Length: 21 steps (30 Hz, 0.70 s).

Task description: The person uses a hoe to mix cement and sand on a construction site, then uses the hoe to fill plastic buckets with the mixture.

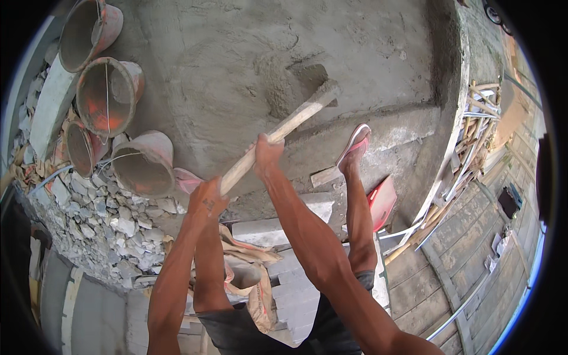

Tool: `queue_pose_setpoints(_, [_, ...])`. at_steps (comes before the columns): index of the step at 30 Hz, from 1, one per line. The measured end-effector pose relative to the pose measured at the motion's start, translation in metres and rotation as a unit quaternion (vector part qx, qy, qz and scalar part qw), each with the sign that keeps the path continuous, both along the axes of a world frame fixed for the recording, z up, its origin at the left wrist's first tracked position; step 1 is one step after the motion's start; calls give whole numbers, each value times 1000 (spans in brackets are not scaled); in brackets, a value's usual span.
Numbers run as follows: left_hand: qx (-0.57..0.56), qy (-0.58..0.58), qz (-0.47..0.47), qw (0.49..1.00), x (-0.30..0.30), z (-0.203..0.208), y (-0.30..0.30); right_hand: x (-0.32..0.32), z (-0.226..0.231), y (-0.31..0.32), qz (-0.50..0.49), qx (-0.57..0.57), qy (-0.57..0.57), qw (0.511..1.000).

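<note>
My left hand (207, 197) is closed round the lower end of the wooden handle of a hoe (300, 116). Farther up the same handle, my right hand (269, 152) also grips it, its fingers wrapped round the wood. The handle slants away from me to the right. At its far end the cement-covered blade (312, 77) rests in wet grey mortar (201, 65), beside a small heaped lump (278, 97). How deep the blade's edge sits is hidden by the mortar.
Several cement-crusted buckets (135, 94) stand at the left, above broken rubble (118, 228). My sandalled foot (355, 145) is on the mortar's near edge. A torn sack (260, 296) lies between my legs. A red plastic piece (383, 201) and bamboo sticks (467, 160) are at the right.
</note>
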State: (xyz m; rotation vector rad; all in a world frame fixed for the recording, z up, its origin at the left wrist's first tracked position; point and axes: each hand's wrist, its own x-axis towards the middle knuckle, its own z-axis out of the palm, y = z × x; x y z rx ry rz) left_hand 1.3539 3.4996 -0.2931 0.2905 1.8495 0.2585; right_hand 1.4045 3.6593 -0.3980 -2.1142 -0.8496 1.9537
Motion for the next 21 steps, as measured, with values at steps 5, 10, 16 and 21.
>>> queue_pose_setpoints(5, [-32, -49, 28, 998, 43, 35, -83, 44, 43, -88, 1, -66, -25, 997])
queue_pose_setpoints(10, [56, -100, 137, 984, 97, 49, -62, 70, 91, -46, 52, -65, -21, 996])
queue_pose_setpoints(16, [208, -228, 268, 913, 164, -15, 161, 87, 62, 198, 195, 105, 3, 975])
queue_pose_setpoints(21, [131, -441, 363, 810, 193, -56, 379, 103, 7, 402, 362, 240, -220, 873])
